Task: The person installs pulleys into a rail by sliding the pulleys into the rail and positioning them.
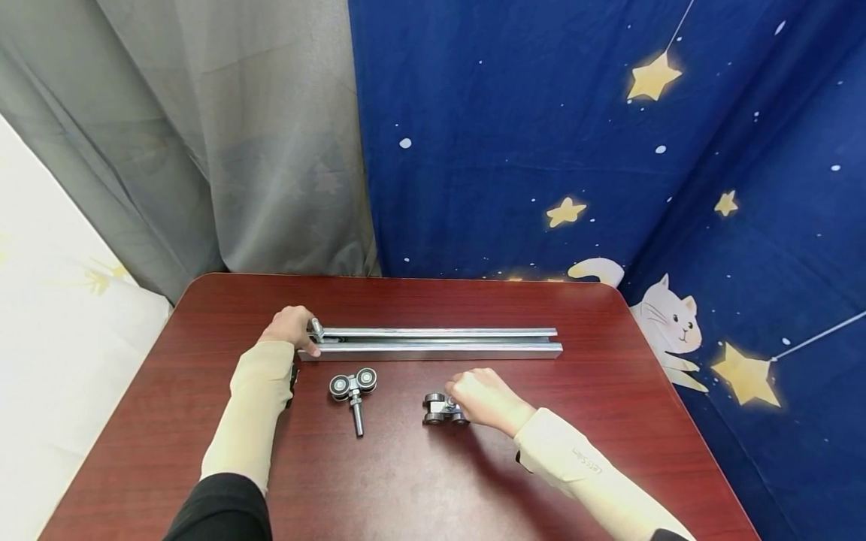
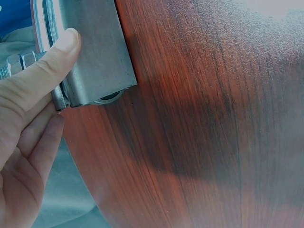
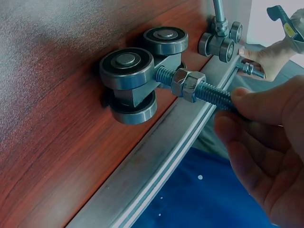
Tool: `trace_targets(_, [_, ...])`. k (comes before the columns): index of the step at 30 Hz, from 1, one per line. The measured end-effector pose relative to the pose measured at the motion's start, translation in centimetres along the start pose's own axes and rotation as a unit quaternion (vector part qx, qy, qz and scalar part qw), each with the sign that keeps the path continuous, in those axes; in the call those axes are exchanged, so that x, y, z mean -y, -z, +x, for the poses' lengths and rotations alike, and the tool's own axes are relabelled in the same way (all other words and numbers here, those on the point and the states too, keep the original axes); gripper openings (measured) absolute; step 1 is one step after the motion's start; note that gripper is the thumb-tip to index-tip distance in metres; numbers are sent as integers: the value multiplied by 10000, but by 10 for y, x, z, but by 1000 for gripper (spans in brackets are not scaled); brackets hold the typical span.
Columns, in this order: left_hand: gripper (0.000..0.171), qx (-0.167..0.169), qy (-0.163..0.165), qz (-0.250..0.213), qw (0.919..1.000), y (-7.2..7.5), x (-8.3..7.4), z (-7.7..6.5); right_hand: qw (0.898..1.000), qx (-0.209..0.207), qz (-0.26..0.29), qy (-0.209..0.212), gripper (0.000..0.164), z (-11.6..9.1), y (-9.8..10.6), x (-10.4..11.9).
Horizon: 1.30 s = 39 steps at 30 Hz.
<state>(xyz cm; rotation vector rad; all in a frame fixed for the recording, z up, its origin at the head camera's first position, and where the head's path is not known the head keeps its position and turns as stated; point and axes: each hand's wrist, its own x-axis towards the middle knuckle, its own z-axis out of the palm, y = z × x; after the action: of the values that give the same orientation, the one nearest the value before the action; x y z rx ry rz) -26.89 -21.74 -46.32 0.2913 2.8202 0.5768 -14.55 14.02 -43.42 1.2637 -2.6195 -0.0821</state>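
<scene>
A steel channel rail (image 1: 440, 351) with a lengthwise slot lies across the table. My left hand (image 1: 289, 329) grips its left end, the thumb (image 2: 66, 45) pressed on the side wall. Beside that hand a threaded bolt with nuts (image 3: 251, 70) sticks out of the slot; a rounded edge shows beneath the rail's end, its body mostly hidden inside. My right hand (image 1: 489, 398) pinches the threaded bolt (image 3: 218, 97) of a roller trolley (image 3: 128, 69) between thumb and fingers. The trolley's wheels are at the tabletop, in front of the rail; whether they touch it I cannot tell.
Another roller trolley (image 1: 355, 385) lies on the table between my hands, its bolt pointing towards me. The reddish-brown table (image 1: 379, 488) ends at a rounded back edge. Grey and blue star-patterned curtains (image 1: 487, 188) hang behind it.
</scene>
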Motion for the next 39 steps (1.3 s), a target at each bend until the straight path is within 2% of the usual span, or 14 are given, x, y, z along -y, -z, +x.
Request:
trace_targets(16, [32, -29, -123, 0, 9999, 2, 0, -1, 9999, -154, -9, -29, 20, -2, -4, 4])
trace_targets(21, [32, -32, -118, 5, 9999, 3, -2, -2, 9997, -249, -14, -54, 18, -3, -5, 3])
trace_targets(27, [32, -8, -85, -18, 10000, 2, -2, -2, 9998, -85, 58, -197, 18, -3, -8, 1])
trace_targets(34, [33, -17, -50, -5, 10000, 2, -3, -1, 9991, -296, 73, -281, 20, -4, -9, -2])
trace_targets(39, [32, 0, -78, 0, 10000, 2, -2, -1, 9993, -287, 75, -224, 20, -4, -11, -4])
